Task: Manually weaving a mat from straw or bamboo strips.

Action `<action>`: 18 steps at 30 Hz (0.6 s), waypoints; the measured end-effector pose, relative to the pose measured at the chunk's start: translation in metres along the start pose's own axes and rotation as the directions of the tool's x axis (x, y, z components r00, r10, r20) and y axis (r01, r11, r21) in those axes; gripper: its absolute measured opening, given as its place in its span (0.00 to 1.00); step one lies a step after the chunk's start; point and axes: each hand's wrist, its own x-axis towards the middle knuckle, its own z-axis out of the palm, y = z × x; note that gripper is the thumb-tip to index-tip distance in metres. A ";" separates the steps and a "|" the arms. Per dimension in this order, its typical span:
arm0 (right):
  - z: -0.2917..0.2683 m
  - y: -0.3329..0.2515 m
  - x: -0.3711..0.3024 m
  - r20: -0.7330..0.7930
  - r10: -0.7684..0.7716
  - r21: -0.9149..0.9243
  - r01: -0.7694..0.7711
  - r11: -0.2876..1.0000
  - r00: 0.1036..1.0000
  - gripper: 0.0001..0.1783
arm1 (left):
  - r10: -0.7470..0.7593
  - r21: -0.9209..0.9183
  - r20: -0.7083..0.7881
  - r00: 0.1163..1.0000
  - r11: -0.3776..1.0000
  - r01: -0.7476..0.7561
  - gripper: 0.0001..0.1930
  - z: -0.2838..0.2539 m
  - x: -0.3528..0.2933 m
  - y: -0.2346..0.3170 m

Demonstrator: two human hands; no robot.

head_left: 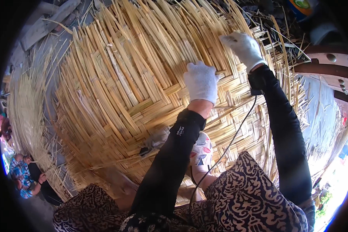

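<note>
A large mat of flattened straw-coloured reed strips (158,116) spreads beneath me, its near part woven in a zigzag pattern. Long loose ends (143,42) fan out from its far side. My left hand (201,83), in a white glove, is closed at the border between weave and loose strips; a strip end pokes out on its right, and its fingertips are hidden below. Farther off and to the right, my right hand (243,48), gloved alike, is closed with its fingertips on the loose strips. Both forearms wear black sleeves.
My foot in a patterned sock (202,149) rests on the mat. A thin black cable (236,141) runs from the right wrist to my lap. Loose reeds (27,104) lie at left, near a seated person (21,176). Brown curved bars (324,69) stand at right.
</note>
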 end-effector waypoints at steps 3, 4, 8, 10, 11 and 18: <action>0.007 -0.013 0.006 0.299 -0.006 -0.066 0.026 0.997 0.954 0.33 | -0.013 -0.062 -0.019 1.000 0.998 0.012 0.11 0.002 0.005 -0.010; 0.007 -0.011 0.009 0.302 -0.007 -0.068 0.029 0.997 0.953 0.33 | -0.017 -0.065 -0.019 1.000 0.998 0.016 0.11 0.002 0.004 -0.011; 0.008 -0.004 0.010 0.344 -0.009 0.285 -0.095 0.954 0.939 0.32 | 0.135 -0.155 -0.083 0.987 0.977 -0.147 0.10 0.000 -0.001 -0.012; 0.011 -0.006 0.005 0.342 -0.045 0.588 -0.177 0.790 0.939 0.21 | 0.161 -0.147 -0.131 0.978 0.973 -0.180 0.10 -0.002 -0.006 -0.012; 0.012 -0.007 0.011 0.425 -0.034 0.564 -0.235 0.792 0.905 0.18 | 0.137 -0.180 -0.221 0.966 0.967 -0.179 0.11 -0.002 -0.007 -0.014; 0.003 -0.022 0.004 0.585 -0.132 0.576 -0.295 0.762 0.800 0.12 | -0.235 -0.478 -0.357 0.904 0.878 0.039 0.12 -0.008 -0.011 -0.014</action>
